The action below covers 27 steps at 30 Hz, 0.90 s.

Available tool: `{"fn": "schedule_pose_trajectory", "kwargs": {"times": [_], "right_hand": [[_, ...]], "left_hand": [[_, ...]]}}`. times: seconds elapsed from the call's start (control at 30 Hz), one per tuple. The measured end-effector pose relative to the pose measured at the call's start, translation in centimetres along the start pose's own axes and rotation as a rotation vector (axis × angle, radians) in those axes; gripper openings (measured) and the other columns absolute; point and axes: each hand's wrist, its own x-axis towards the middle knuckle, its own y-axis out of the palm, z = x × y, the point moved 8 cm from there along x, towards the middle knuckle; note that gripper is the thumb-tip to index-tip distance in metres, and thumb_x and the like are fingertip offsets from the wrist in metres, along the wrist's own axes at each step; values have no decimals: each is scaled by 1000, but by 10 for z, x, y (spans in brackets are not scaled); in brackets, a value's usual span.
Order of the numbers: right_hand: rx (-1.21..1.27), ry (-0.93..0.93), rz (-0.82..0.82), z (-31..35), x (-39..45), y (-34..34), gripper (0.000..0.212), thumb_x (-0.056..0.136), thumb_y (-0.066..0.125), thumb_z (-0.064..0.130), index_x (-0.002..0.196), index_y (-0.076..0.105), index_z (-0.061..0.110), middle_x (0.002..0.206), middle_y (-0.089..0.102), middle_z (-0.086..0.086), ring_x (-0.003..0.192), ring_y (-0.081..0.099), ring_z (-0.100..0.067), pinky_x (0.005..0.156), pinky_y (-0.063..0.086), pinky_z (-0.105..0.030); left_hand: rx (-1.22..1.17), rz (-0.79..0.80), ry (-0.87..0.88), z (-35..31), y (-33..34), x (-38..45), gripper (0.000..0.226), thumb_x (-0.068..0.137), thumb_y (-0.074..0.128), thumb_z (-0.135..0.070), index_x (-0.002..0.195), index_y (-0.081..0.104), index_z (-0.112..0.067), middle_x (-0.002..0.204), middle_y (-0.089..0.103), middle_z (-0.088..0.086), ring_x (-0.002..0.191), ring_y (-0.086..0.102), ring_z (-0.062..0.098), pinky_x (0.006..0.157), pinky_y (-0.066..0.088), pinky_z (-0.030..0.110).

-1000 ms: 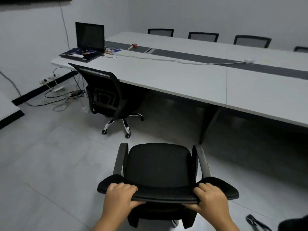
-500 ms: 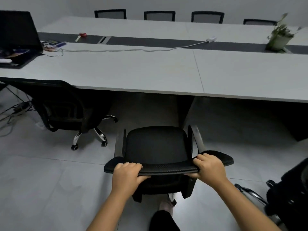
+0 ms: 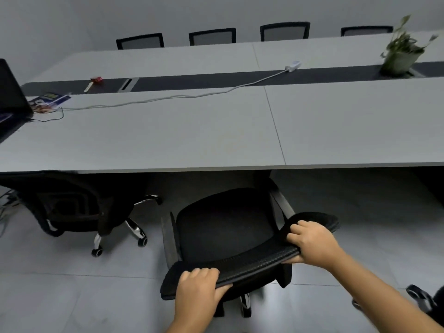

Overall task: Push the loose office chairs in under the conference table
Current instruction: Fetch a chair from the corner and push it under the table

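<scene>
A black office chair [image 3: 223,227] stands in front of me, its seat facing the long grey conference table [image 3: 192,135]. The front of the seat lies just short of the table's near edge. My left hand [image 3: 199,292] grips the left part of the backrest's top rim. My right hand [image 3: 310,243] grips the right part of that rim. The chair is turned slightly, its right side nearer the table. A second black chair [image 3: 69,203] stands to the left, its seat partly under the table.
Several chairs [image 3: 212,36] line the table's far side. On the table lie a laptop [image 3: 9,102], a white cable [image 3: 168,98] and a potted plant [image 3: 401,51]. Another chair's base [image 3: 422,301] shows at the lower right. Cables lie on the floor at far left.
The chair has rolled forward toward the table and turned a little to the left. Both hands keep their hold on the backrest. My view has moved closer to the table.
</scene>
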Motion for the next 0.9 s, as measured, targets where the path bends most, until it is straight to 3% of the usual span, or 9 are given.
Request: {"fn": "schedule_pose_trajectory", "kwargs": {"times": [0.23, 0.33, 0.5, 0.9], "right_hand": [[12, -45, 0, -44, 17, 8, 79, 79, 11, 74, 47, 57, 19, 46, 47, 5, 41, 45, -14, 40, 31, -18], [13, -10, -65, -49, 22, 3, 79, 80, 12, 74, 46, 53, 16, 45, 45, 2, 40, 42, -16, 47, 22, -21], [-3, 45, -112, -45, 35, 8, 75, 80, 17, 74, 45, 46, 14, 44, 42, 0, 39, 40, -18, 51, 14, -28], [-65, 142, -103, -25, 86, 32, 62, 71, 35, 72, 49, 46, 15, 46, 42, 2, 42, 41, -16, 54, 17, -26]], "left_hand": [[53, -12, 28, -27, 6, 24, 42, 69, 41, -53, 56, 63, -21, 44, 54, -9, 41, 53, 10, 60, 29, 27], [85, -33, 43, -26, 5, 39, 45, 72, 40, -54, 54, 62, -19, 43, 53, -7, 40, 53, 12, 59, 29, 28], [70, -94, 89, -4, 1, 52, 72, 90, 12, -59, 54, 62, -21, 43, 53, -8, 40, 52, 9, 61, 30, 27], [113, -116, 118, 71, 0, 111, 71, 84, 11, -68, 53, 60, -27, 46, 54, -13, 43, 52, 3, 63, 32, 22]]}}
